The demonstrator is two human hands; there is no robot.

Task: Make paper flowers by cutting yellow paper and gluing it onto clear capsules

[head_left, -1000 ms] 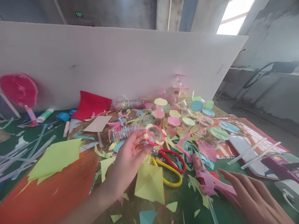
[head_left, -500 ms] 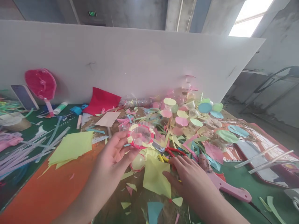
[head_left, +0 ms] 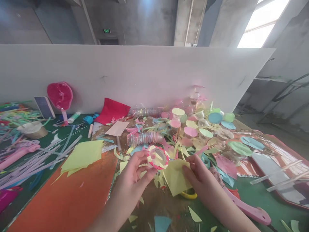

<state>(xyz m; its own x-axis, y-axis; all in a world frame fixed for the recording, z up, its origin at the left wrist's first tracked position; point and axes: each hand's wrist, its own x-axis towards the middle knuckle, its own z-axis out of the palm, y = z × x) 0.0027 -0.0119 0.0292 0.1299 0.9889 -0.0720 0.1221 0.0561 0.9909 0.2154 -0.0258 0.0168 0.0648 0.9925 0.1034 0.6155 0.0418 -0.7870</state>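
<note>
I saw the left hand (head_left: 135, 169) gripping a small clear cup (head_left: 158, 157) with a pink-trimmed rim. Just right of the cup, the right hand (head_left: 200, 175) pinched a yellow paper square (head_left: 176, 175) by its edge. Just behind the cup lay a row of nested cups (head_left: 145, 138). Well left of it sat a yellow sheet pile (head_left: 83, 154), and farther right of it a pink glue gun (head_left: 241, 206).

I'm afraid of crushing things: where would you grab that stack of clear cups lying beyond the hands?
Probably around the middle of the stack of clear cups, coming from above. It lies on its side, running left to right, so its rounded flank faces up, while paper scraps crowd its ends.
</note>
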